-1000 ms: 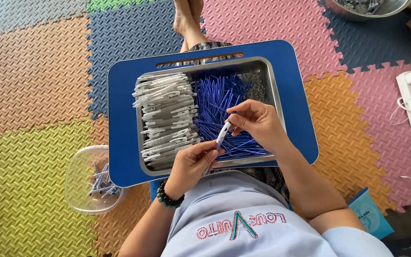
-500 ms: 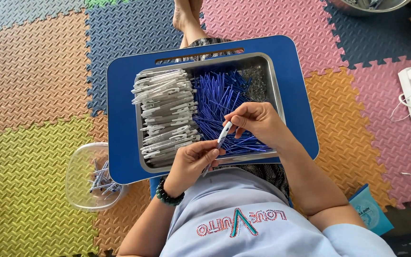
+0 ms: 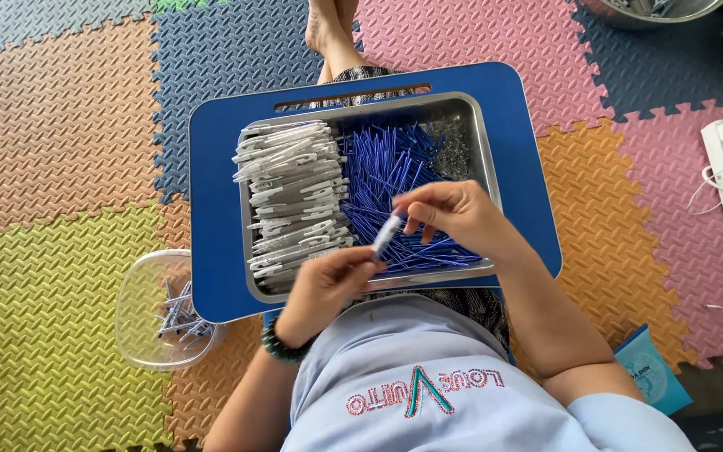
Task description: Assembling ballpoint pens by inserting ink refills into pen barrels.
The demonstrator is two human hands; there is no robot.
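- the pen [image 3: 388, 232], a short whitish barrel with a blue end, is held between both hands just above the near edge of the metal tray [image 3: 485, 159], tilted so its upper end points to the right hand; holding it over the tray means a dropped part would land back among the parts.
- the right hand [image 3: 453, 216] pinches the pen's upper end with thumb and fingertips, the other fingers curled; the left hand [image 3: 328, 285] grips the lower end between thumb and forefinger, which steadies the barrel.
- in the tray the white pen shells [image 3: 290, 197] are stacked on the left and the thin blue refills [image 3: 387, 172] on the right, each kind close to reach.
- the tray sits on a blue lap worktop [image 3: 211, 209] across the person's legs.
- a clear plastic tub [image 3: 148, 305] with a few pens stands on the foam floor mat [image 3: 60, 151] by the left elbow.
- compared with a second ago, the two hands have drawn closer together on the pen and sit slightly nearer the body; tray, piles and tub are unchanged.
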